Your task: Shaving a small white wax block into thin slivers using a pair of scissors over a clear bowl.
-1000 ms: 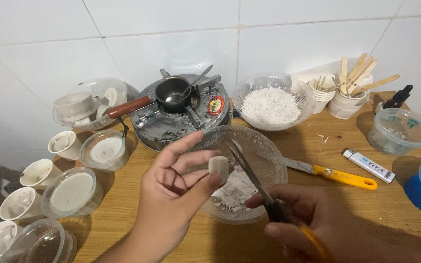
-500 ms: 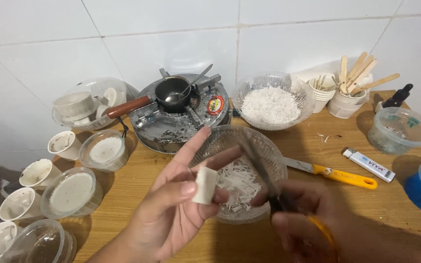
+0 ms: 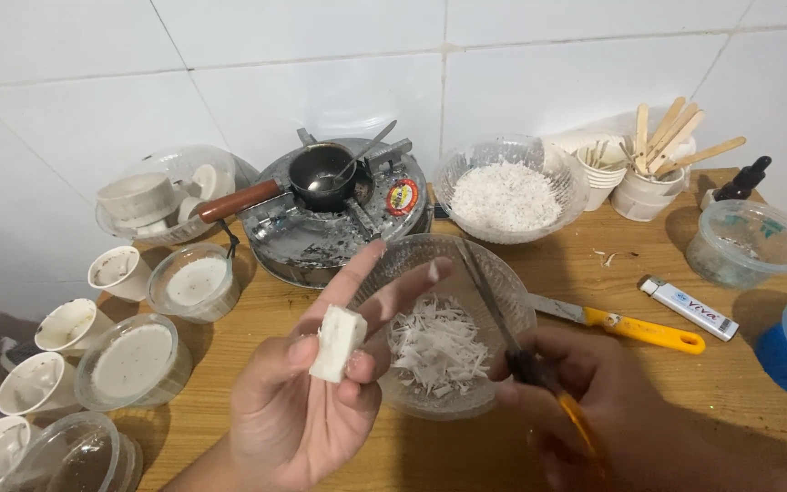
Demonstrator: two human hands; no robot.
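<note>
Your left hand (image 3: 298,410) pinches a white wax block (image 3: 337,342) between thumb and fingers, its grip closed on the block just left of the glass bowl (image 3: 503,282) of shavings (image 3: 437,344); your right hand (image 3: 594,401) is wrapped tight round the scissors (image 3: 514,342), blades over the bowl; keep the block above that bowl, fingertips clear of the blades; a yellow-handled knife (image 3: 635,328) lies on the counter (image 3: 667,401) beyond your right grip.

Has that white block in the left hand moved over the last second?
Yes. The white block has gone left and down, from over the glass bowl to outside its left rim.
</note>
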